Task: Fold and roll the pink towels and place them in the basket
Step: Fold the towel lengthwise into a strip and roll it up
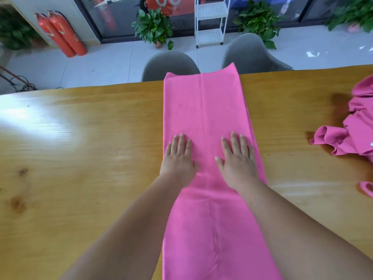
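Orange-red poster (pixel 161 3) behind glass: large white digits, tops cropped, first reads 0, second unclear. Labels on red fire extinguishers (pixel 60 35): illegible.

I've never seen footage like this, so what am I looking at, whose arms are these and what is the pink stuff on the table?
There is no machine here. The one picture comes from a camera worn on a person's head, looking down at their own bare arms. The left hand and right hand lie flat, fingers straight, pressing a long folded pink towel on a wooden table. Nothing is gripped. A crumpled pink heap lies at the right. Two grey chairs stand beyond.
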A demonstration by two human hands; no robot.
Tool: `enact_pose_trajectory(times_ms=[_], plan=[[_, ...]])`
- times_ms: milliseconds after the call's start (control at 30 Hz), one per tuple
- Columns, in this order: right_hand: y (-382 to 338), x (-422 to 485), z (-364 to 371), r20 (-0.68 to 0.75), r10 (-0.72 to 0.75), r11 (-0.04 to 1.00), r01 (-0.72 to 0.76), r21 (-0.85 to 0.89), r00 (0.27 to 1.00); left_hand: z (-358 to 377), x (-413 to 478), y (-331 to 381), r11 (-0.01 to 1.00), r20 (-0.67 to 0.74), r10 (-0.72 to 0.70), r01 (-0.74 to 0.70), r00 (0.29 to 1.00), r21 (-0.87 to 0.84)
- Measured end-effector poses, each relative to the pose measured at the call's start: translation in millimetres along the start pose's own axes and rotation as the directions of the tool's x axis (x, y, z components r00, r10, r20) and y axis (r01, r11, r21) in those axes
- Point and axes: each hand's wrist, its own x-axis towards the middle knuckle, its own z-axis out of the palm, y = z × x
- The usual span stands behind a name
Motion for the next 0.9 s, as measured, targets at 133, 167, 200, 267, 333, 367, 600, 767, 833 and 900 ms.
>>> enact_pose_trajectory(times_ms=[133, 167, 200, 267, 333, 367, 600, 767, 833, 900], plan=[[-4.3, -72.9, 30.2, -0.057, -0.146, 0.989, 0.145, -0.026, 0.988, 39.2, -77.4, 6.1, 0.983, -0.100, 0.181, -0.182, 0.978, -0.006], [7.2, -93.1, 37.9, -0.048, -0.138, 0.990, 0.138, -0.018, 0.989, 49.7, -98.9, -4.4, 0.981, -0.102, 0.194, -0.193, 0.976, 0.020], [21.2, -106.8, 42.4, -0.052, -0.122, 0.992, 0.122, 0.000, 0.991, 57.2, -113.1, -17.0, 0.984, -0.117, 0.177, -0.174, 0.977, 0.031], [45.1, -116.3, 46.7, -0.060, -0.125, 0.992, 0.125, -0.004, 0.990, 64.2, -120.6, -36.2, 0.987, -0.137, 0.158, -0.151, 0.978, 0.060], [47.7, -116.0, 46.4, -0.047, -0.116, 0.993, 0.114, -0.040, 0.992, 63.4, -118.2, -34.5, 0.986, -0.121, 0.149, -0.138, 0.981, 0.096], [39.4, -116.3, 45.3, -0.057, -0.082, 0.996, 0.080, -0.033, 0.995, 62.2, -117.7, -26.5, 0.991, -0.113, 0.118, -0.109, 0.987, 0.084], [15.0, -188.7, 76.4, -0.048, -0.166, 0.986, 0.165, -0.038, 0.985, 91.7, -197.6, 2.1, 0.957, -0.084, 0.290, -0.287, 0.953, 0.052], [47.2, -204.7, 76.1, -0.032, -0.110, 0.992, 0.108, -0.066, 0.993, 91.8, -209.5, -18.8, 0.960, -0.065, 0.263, -0.255, 0.962, 0.117], [29.9, -213.2, 75.1, -0.045, -0.055, 0.998, 0.055, -0.017, 0.997, 93.6, -221.0, -2.8, 0.961, -0.068, 0.266, -0.259, 0.962, 0.101], [17.7, -238.5, 83.8, -0.021, -0.107, 0.994, 0.106, -0.012, 0.994, 105.7, -243.9, 6.1, 0.938, -0.061, 0.341, -0.336, 0.938, 0.088]])
